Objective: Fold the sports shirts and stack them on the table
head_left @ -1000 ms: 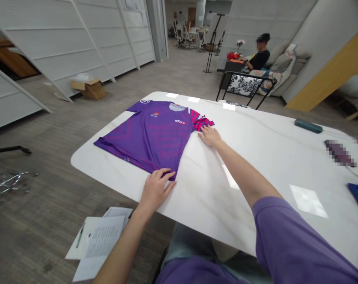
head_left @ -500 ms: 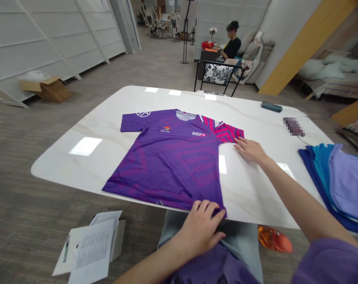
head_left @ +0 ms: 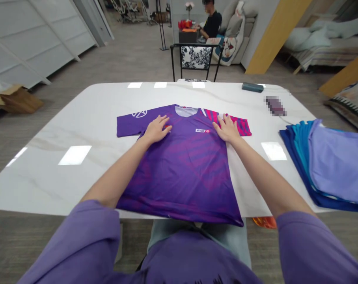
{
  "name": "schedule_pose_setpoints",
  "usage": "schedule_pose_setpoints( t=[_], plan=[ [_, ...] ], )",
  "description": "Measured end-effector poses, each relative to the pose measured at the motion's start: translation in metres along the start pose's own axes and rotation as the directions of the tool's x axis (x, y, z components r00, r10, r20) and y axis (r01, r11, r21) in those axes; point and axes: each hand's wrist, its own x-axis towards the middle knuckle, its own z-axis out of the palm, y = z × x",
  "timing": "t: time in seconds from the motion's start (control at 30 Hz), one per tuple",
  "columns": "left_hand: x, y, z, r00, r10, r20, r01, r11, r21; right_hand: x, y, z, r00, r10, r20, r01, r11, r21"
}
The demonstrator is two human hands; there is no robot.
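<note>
A purple sports jersey (head_left: 181, 169) lies face up on the white table, its collar away from me and its hem hanging slightly over the near edge. Its sleeve on the right is patterned in pink. My left hand (head_left: 157, 129) rests flat on the upper chest at the left, fingers spread, covering most of a small emblem there. On the other side, my right hand (head_left: 227, 128) lies with fingers apart near the pink sleeve's shoulder. Both palms face down on the fabric. A printed white logo shows between the hands.
To the right is a stack of folded blue and lavender clothes (head_left: 338, 161). A dark case (head_left: 252, 87) and a blurred phone-like object (head_left: 275, 106) sit at the far right of the white table (head_left: 99, 118). Beyond stands a chair (head_left: 196, 57); a person (head_left: 213, 23) sits behind it.
My left hand has left the hem's near right corner and reached up to the left chest. My right hand has shifted from the sleeve end towards the shoulder. The view has turned.
</note>
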Motion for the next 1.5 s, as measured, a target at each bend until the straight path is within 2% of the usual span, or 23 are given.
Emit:
schedule_pose_setpoints(
  t=[0.07,0.13,0.23,0.3,0.4,0.47,0.53,0.57,0.63,0.7,0.73,0.8,0.83,0.9,1.0,1.1,1.2,1.27,1.33,1.43,1.5],
  plan=[
    [0.047,-0.023,0.011,0.998,-0.049,0.038,0.045,0.995,0.093,0.037,0.004,0.012,0.999,0.027,0.024,-0.027,1.000,-0.011],
    [0.088,-0.041,0.024,0.996,-0.085,0.038,0.078,0.985,0.156,0.076,0.021,0.018,0.999,0.042,0.017,-0.042,0.999,-0.026],
    [0.142,-0.058,0.040,0.996,-0.086,-0.006,0.086,0.980,0.181,0.135,0.051,0.018,0.998,0.055,-0.003,-0.055,0.998,-0.036],
    [0.175,-0.061,0.047,0.996,-0.075,-0.041,0.081,0.984,0.156,0.168,0.063,0.011,0.998,0.058,0.002,-0.058,0.997,-0.046],
    [0.208,-0.053,0.050,0.992,-0.053,-0.118,0.066,0.992,0.108,0.195,0.059,0.001,0.998,0.034,-0.058,-0.039,0.994,-0.098],
    [0.205,-0.042,0.043,0.982,-0.019,-0.188,0.037,0.995,0.093,0.188,0.046,-0.004,0.984,-0.063,-0.168,0.039,0.989,-0.141],
    [0.172,-0.032,0.029,0.973,0.054,-0.224,-0.040,0.997,0.066,0.156,0.032,-0.008,0.945,-0.167,-0.283,0.132,0.982,-0.138],
    [0.143,-0.029,0.020,0.971,0.106,-0.214,-0.099,0.994,0.046,0.130,0.028,-0.011,0.929,-0.199,-0.313,0.175,0.979,-0.102],
    [0.064,-0.030,-0.002,0.963,0.226,-0.146,-0.229,0.973,-0.002,0.060,0.027,-0.019,0.923,-0.246,-0.296,0.265,0.964,0.023],
    [-0.031,-0.039,-0.020,0.956,0.288,-0.060,-0.289,0.957,-0.021,-0.027,0.037,-0.029,0.927,-0.332,-0.173,0.360,0.917,0.169],
    [-0.079,-0.045,-0.025,0.959,0.283,-0.025,-0.284,0.958,-0.032,-0.072,0.044,-0.032,0.920,-0.384,-0.080,0.392,0.891,0.227],
    [-0.160,-0.060,-0.029,0.975,0.221,-0.020,-0.222,0.975,-0.029,-0.157,0.060,-0.037,0.925,-0.380,-0.003,0.364,0.885,0.291],
    [-0.191,-0.066,-0.027,0.981,0.190,-0.023,-0.191,0.981,-0.035,-0.192,0.067,-0.037,0.935,-0.355,0.008,0.335,0.888,0.315],
    [-0.233,-0.072,-0.021,0.992,0.122,-0.037,-0.125,0.988,-0.086,-0.246,0.079,-0.036,0.954,-0.299,0.004,0.278,0.891,0.359],
    [-0.258,-0.068,-0.015,0.997,0.072,-0.030,-0.077,0.973,-0.219,-0.286,0.090,-0.034,0.951,-0.309,0.004,0.281,0.868,0.409],
    [-0.269,-0.061,-0.020,0.989,0.145,-0.008,-0.141,0.947,-0.288,-0.302,0.096,-0.031,0.932,-0.362,-0.027,0.341,0.846,0.410],
    [-0.284,-0.057,-0.025,0.987,0.158,-0.033,-0.161,0.941,-0.297,-0.313,0.101,-0.027,0.951,-0.301,-0.070,0.302,0.858,0.416],
    [-0.294,-0.054,-0.027,0.985,0.130,-0.111,-0.158,0.939,-0.306,-0.318,0.102,-0.024,0.971,-0.211,-0.113,0.239,0.874,0.423],
    [-0.298,-0.048,-0.026,0.967,0.099,-0.233,-0.177,0.924,-0.340,-0.318,0.100,-0.022,0.974,-0.137,-0.178,0.202,0.880,0.430],
    [-0.289,-0.037,-0.029,0.912,0.000,-0.411,-0.208,0.863,-0.461,-0.309,0.093,-0.027,0.954,-0.058,-0.294,0.196,0.863,0.465],
    [-0.277,-0.029,-0.035,0.868,-0.090,-0.488,-0.221,0.811,-0.542,-0.300,0.089,-0.036,0.937,-0.026,-0.349,0.207,0.844,0.494]
  ],
)
